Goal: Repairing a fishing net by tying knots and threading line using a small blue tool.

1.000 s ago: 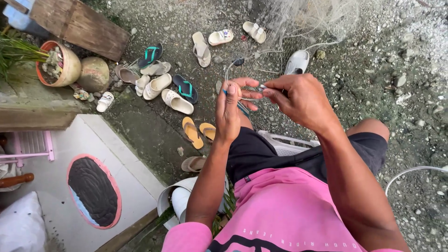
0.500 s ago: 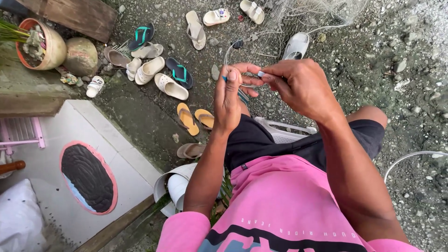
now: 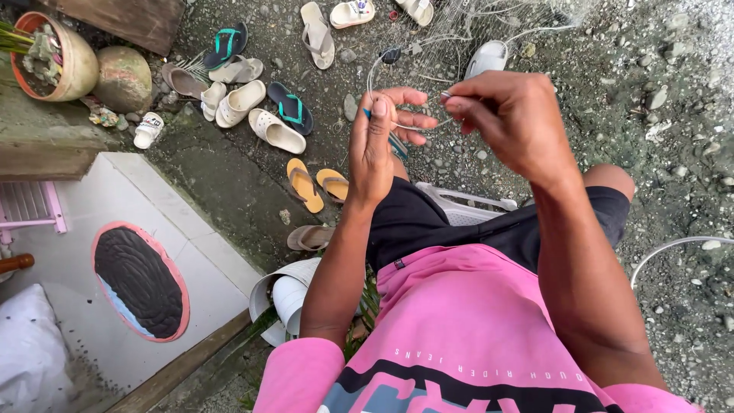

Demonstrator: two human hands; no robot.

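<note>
My left hand (image 3: 376, 145) is raised in front of me, fingers curled around a thin white line (image 3: 419, 125) and a slim blue tool (image 3: 397, 144) that pokes out below the fingers. To its right, my right hand (image 3: 514, 118) pinches the same line between thumb and forefinger. The line runs up from my hands toward a pale, fine net (image 3: 527, 17) lying on the gravel at the top. I sit on a white plastic chair (image 3: 465, 208), in black shorts and a pink shirt.
Several sandals and slippers (image 3: 275, 130) lie scattered on the gravel ahead of me. Two clay pots (image 3: 73, 65) stand at the top left. A white tiled step with an oval dark mat (image 3: 141, 281) is at my left. A white cord (image 3: 673, 248) curves at the right.
My hands have drawn slightly apart, and the right hand pulls the line out to the right. The view has tilted down a little.
</note>
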